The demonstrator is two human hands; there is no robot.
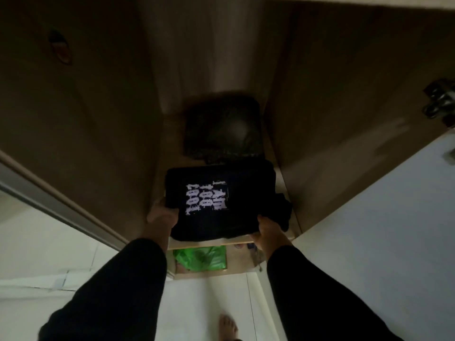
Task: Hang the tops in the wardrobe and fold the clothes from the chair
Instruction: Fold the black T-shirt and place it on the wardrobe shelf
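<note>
Left hand (162, 214) and right hand (267, 228) grip the folded black printed t-shirt (216, 200) at its near corners, fingers curled under, over the wooden wardrobe shelf (172, 134). Step: shelving. Next: slide in, release.

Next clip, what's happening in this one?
A person in black sleeves stands at an open wooden wardrobe, holding a folded black top with pale printed lettering at its near corners, left hand on one side and right hand on the other. The top is at the front edge of a wooden shelf. A dark, blurred bundle sits further back on that shelf. A green plastic bag lies on the level below.
</note>
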